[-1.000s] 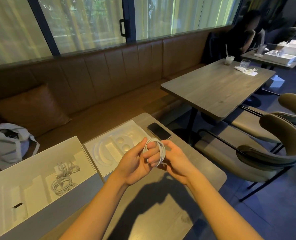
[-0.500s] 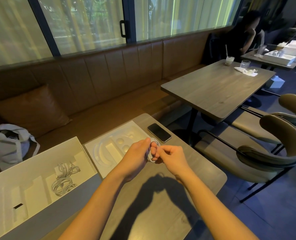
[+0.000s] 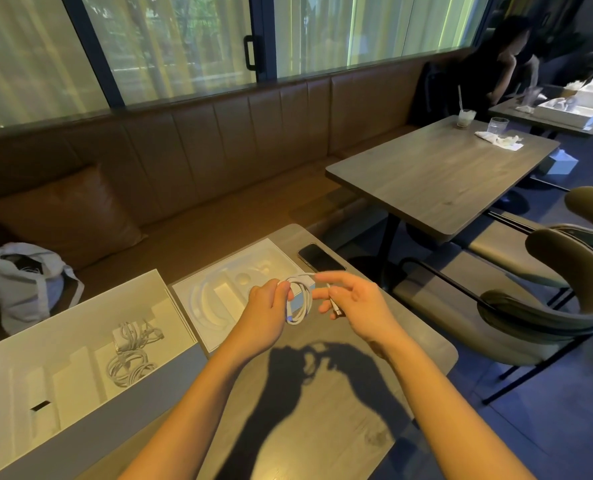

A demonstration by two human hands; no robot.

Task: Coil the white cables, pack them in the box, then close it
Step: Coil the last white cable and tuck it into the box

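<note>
My left hand (image 3: pixel 265 315) pinches a coiled white cable (image 3: pixel 302 301) above the table. A loose end of that cable runs to my right hand (image 3: pixel 355 306), which holds it near the plug between its fingers. The open white box (image 3: pixel 80 341) lies at the left with several coiled white cables (image 3: pixel 130 355) in one compartment. A white moulded insert tray (image 3: pixel 218 299) lies just behind my left hand.
A dark phone (image 3: pixel 319 258) lies on the table (image 3: pixel 322 410) beyond my hands. A white bag (image 3: pixel 21 289) sits on the brown bench at far left. A second table (image 3: pixel 437 174) and green chairs (image 3: pixel 547 292) stand to the right; a person sits at the far end.
My hands have parted. The right hand has drawn the cable's end out to the right while the left keeps the coil.
</note>
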